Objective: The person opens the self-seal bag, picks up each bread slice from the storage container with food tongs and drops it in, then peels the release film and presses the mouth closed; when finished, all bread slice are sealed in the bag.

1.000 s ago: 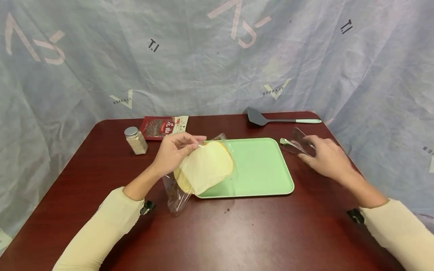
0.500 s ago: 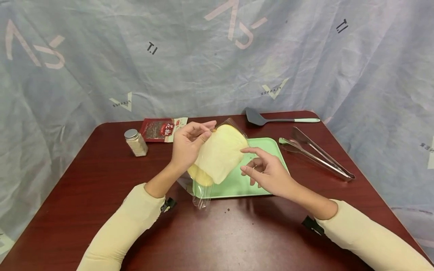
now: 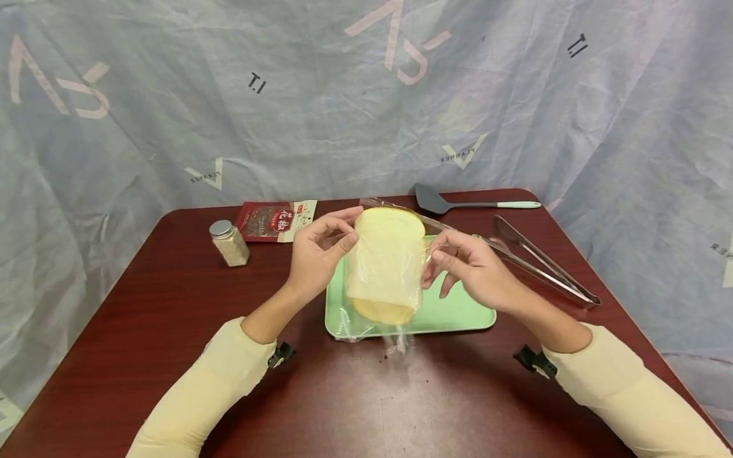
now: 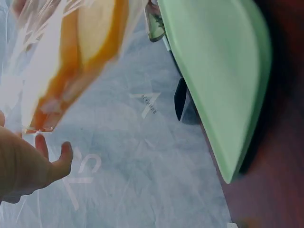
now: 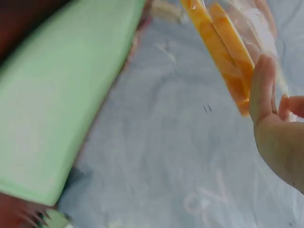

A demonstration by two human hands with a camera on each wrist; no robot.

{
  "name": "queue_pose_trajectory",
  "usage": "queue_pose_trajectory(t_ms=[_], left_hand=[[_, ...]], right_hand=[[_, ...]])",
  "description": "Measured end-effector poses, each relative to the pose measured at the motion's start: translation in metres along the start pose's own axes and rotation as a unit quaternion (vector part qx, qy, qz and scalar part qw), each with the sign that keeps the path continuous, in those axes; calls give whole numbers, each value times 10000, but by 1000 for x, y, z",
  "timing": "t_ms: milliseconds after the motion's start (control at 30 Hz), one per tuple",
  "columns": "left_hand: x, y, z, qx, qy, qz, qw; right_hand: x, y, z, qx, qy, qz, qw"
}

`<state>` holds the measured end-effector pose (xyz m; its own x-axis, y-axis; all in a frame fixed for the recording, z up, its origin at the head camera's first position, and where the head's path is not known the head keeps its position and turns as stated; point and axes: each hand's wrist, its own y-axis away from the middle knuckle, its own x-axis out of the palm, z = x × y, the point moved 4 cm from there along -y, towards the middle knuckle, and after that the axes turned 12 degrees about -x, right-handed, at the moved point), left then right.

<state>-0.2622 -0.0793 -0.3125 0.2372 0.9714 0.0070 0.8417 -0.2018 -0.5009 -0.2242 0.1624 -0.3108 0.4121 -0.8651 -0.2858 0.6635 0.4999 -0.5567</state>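
Slices of bread [image 3: 386, 219] with golden crusts stand tilted inside a clear plastic bag [image 3: 402, 343], held above a light green tray [image 3: 458, 315]. The left hand [image 3: 319, 251] pinches the bag's left edge between thumb and fingers. At the opposite edge, the right hand [image 3: 478, 270] pinches the clear film between thumb and index finger, its other fingers loosely bent. Two crust edges of the bread [image 5: 225, 52] show side by side in the right wrist view. From the left wrist, the bread [image 4: 97, 31] appears above the left hand [image 4: 28, 166].
Metal tongs [image 3: 544, 270] lie right of the tray. A grey spatula [image 3: 438, 202] with a pale green handle lies behind it. At back left are a red seasoning packet [image 3: 268, 221] and a glass jar [image 3: 231, 246] with a silver lid. Fabric hangs behind the table.
The right hand has let go of the tongs, moved left and taken hold of the bag. The left hand has lifted the bread bag and shifted it right; it now hangs more upright.
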Motion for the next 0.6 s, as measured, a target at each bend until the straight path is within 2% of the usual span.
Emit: queue_pose_trajectory(t_ms=[100, 167, 233, 267, 333, 433, 500, 533, 600], left_hand=[[0, 5, 5, -188, 196, 41, 9996], [1, 8, 11, -681, 515, 36, 9963], [4, 12, 21, -1418, 860, -14, 9861], [6, 14, 27, -1874, 1027, -32, 9769], [11, 19, 41, -2804, 1323, 55, 9507], [22, 23, 61, -3809, 1469, 496, 9115], [29, 24, 71, -4135, 1530, 884, 8932], [34, 23, 74, -4191, 1593, 1052, 8876], [40, 22, 76, -4147, 1752, 1274, 8838]], right_hand=[[-9, -6, 15, -298, -61, 127, 9995], [-13, -10, 22, -405, -37, 189, 9990], [-15, -11, 27, -441, 38, 266, 9987], [-16, -12, 28, -439, 108, 315, 9985], [-18, -12, 31, -451, 273, 402, 9978], [-22, -11, 35, -494, 652, 517, 9953], [-24, -11, 38, -568, 843, 599, 9930], [-25, -12, 40, -613, 922, 644, 9918], [-27, -13, 45, -716, 1052, 721, 9892]])
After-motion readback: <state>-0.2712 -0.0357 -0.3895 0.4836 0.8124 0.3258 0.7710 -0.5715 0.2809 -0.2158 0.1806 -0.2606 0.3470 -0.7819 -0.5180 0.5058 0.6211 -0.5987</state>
